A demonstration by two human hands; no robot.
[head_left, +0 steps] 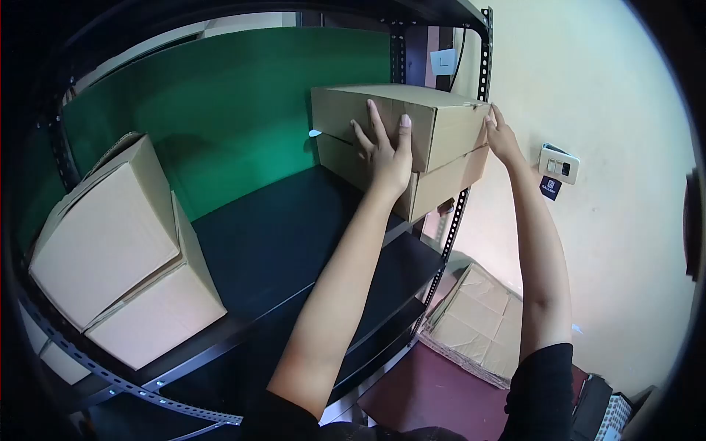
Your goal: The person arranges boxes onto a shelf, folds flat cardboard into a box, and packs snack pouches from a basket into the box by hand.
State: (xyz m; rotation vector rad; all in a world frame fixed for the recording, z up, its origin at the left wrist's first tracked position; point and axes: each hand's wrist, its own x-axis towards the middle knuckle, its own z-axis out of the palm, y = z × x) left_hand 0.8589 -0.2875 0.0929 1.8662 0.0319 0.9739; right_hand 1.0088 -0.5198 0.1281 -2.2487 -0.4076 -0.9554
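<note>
On the long side of the upper box point(456, 140), your left hand point(386, 158) lies with its fingers spread, pointing up the plain brown cardboard. Your right hand point(502, 140) is at the far corner of the end face, fingertips touching near the top edge; whether they pinch the board or only press it, you cannot tell from here. That shallow, rectangular box sits on a lower box point(448, 187) of similar shape, with a visible seam between them. Both are at the right end of the black, smooth shelf point(257, 220), close to the perforated metal post point(486, 59).

Your left forearm crosses in front of the shelf's front edge and hides part of it. Behind the shelf stands a flat green panel point(243, 110). Toward the other end, a bulkier cardboard box point(110, 242) rests on another carton point(158, 316), a gap showing along their join. More dark shelves point(397, 272) run below.

Beyond the post, a pale paper label point(443, 62) bears an "L". On the cream wall to your right is a switch plate point(559, 163), with a small black card point(550, 187) just under it. Lower down, creased, flattened cardboard point(474, 316) lies stacked on a maroon surface point(412, 389), partly covered by your right arm.
</note>
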